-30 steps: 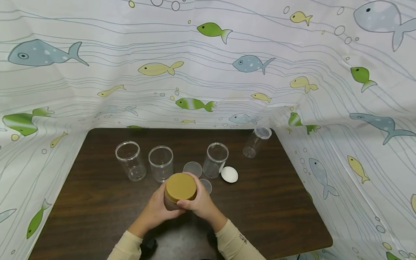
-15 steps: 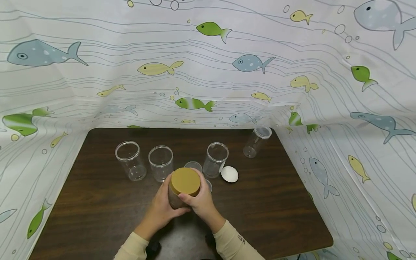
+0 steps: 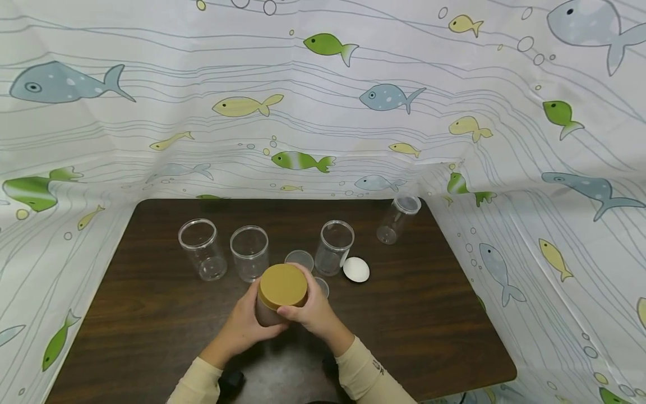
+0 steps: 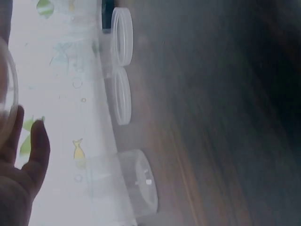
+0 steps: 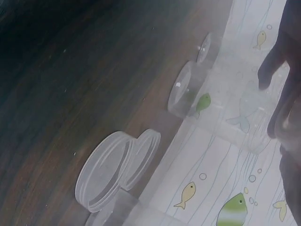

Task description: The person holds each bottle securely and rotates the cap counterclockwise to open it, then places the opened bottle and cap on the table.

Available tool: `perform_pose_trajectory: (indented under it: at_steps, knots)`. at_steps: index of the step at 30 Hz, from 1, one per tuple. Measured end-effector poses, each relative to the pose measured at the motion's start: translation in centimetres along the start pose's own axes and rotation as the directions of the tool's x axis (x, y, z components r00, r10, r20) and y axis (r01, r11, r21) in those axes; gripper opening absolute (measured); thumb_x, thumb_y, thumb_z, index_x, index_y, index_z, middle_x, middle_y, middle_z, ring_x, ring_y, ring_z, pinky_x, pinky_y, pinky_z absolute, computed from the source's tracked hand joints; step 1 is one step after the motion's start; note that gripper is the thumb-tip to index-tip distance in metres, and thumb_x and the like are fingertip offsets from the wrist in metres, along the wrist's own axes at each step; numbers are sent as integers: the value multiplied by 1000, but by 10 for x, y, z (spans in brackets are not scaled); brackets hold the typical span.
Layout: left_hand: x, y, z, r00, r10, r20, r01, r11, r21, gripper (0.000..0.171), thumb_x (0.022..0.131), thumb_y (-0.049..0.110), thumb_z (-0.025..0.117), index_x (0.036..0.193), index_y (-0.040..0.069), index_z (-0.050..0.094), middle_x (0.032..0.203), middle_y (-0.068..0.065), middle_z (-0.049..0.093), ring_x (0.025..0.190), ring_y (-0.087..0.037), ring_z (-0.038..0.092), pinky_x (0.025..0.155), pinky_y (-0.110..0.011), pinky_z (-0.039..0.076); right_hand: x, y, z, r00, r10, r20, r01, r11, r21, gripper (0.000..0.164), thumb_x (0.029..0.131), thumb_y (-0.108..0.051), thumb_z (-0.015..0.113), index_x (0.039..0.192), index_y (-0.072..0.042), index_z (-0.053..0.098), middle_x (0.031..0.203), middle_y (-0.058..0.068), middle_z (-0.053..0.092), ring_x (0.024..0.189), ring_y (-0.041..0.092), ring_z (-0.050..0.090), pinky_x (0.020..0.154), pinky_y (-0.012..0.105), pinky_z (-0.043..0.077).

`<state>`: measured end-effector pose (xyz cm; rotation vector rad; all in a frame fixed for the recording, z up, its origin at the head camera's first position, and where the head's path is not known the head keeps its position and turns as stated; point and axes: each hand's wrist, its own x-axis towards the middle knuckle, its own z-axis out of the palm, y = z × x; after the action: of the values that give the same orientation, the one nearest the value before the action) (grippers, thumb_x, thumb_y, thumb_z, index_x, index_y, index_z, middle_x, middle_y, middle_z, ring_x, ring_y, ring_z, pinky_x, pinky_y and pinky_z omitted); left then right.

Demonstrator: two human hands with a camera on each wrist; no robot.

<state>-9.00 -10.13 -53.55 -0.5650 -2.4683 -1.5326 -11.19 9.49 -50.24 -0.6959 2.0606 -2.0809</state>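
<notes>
In the head view, a clear jar with a gold-coloured lid (image 3: pixel 284 285) is held between both hands above the near middle of the table. My left hand (image 3: pixel 243 325) grips the jar's body from the left side. On the other side my right hand (image 3: pixel 319 314) holds it higher up, thumb against the lid's near edge. The left wrist view catches the left hand (image 4: pixel 26 172) with the jar's rounded base (image 4: pixel 8 92) at the picture's edge. In the right wrist view, the right hand's fingers (image 5: pixel 270 70) are dark against the sheet.
Open clear jars stand at the left (image 3: pixel 204 252), beside it (image 3: pixel 250 255) and right of centre (image 3: pixel 334 249). A lidded clear jar (image 3: pixel 398 220) is at the far right. Clear lids (image 3: pixel 300 259) and a white-topped dark lid (image 3: pixel 356 270) lie on the brown table (image 3: pixel 404 336). A fish-patterned sheet (image 3: pixel 323 123) surrounds it.
The gold-lidded jar and both hands have shifted a little up and right, then partly back down and left. Both hands keep their hold. The other jars and lids stay put.
</notes>
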Motion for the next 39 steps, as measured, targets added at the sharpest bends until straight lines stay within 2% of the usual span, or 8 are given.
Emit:
perform_pose_trajectory:
  at_steps: [5, 11, 15, 18, 21, 25, 30, 39]
  knots:
    - [1, -3, -3, 999, 2, 51, -1, 1000, -25, 111, 65, 25, 98, 154, 9, 33, 137, -10, 57, 115, -19, 58, 94, -41, 51, 1, 0, -2, 1000, 17, 19, -17, 1000, 24, 100, 80, -57, 81, 152, -6, 36, 138, 12, 54, 121, 24, 54, 101, 36, 47]
    - [3, -1, 3, 993, 95, -62, -92, 994, 54, 122, 61, 17, 100, 157, 6, 27, 149, -13, 46, 127, -26, 50, 103, -25, 41, 3, 2, 2, 992, -13, -123, 12, 1000, -10, 95, 79, -57, 82, 150, -9, 40, 136, 8, 55, 118, 24, 55, 97, 35, 49]
    - [5, 5, 9, 988, 100, -118, -83, 987, 137, 122, 58, 20, 102, 156, 5, 30, 148, -16, 47, 129, -34, 50, 108, -43, 40, 2, 3, 7, 974, -30, -225, 21, 999, -41, 100, 79, -57, 82, 150, -3, 38, 136, 7, 56, 118, 26, 56, 97, 35, 49]
    - [4, 9, 14, 987, 52, -151, -28, 987, 161, 115, 59, 21, 101, 152, 4, 35, 142, -20, 52, 124, -37, 54, 99, -58, 45, 0, 3, 12, 973, -1, -233, -5, 1000, -24, 101, 79, -54, 83, 153, -6, 34, 139, 7, 53, 120, 26, 54, 97, 36, 48]
    - [4, 9, 17, 982, 23, -186, 7, 987, 158, 108, 60, 17, 99, 148, 2, 39, 135, -22, 56, 118, -39, 58, 94, -61, 48, 0, 2, 15, 975, 31, -218, -33, 999, -7, 97, 80, -51, 84, 154, -15, 33, 141, 6, 50, 122, 25, 52, 98, 38, 48]
    - [4, 7, 16, 979, 47, -197, -20, 990, 136, 102, 61, 11, 96, 146, 0, 41, 132, -21, 58, 114, -37, 59, 90, -61, 49, 0, 2, 15, 982, 26, -188, -27, 1000, -4, 94, 81, -51, 83, 153, -19, 33, 140, 6, 50, 122, 25, 53, 99, 39, 47]
    - [2, 1, 11, 985, 75, -158, -58, 992, 110, 101, 61, 11, 95, 146, 0, 42, 132, -20, 59, 113, -33, 60, 90, -58, 49, 0, 2, 11, 994, 20, -112, -19, 1000, 5, 98, 81, -56, 81, 154, -14, 32, 141, 7, 50, 122, 25, 52, 100, 39, 46]
    - [2, -3, -7, 997, 57, 56, -57, 998, -5, 101, 70, 16, 91, 153, 8, 35, 135, -9, 58, 115, -21, 59, 94, -44, 51, 1, 4, 1, 998, 47, 50, -49, 998, 49, 98, 80, -59, 80, 155, -17, 32, 144, 8, 49, 125, 24, 51, 103, 39, 46]
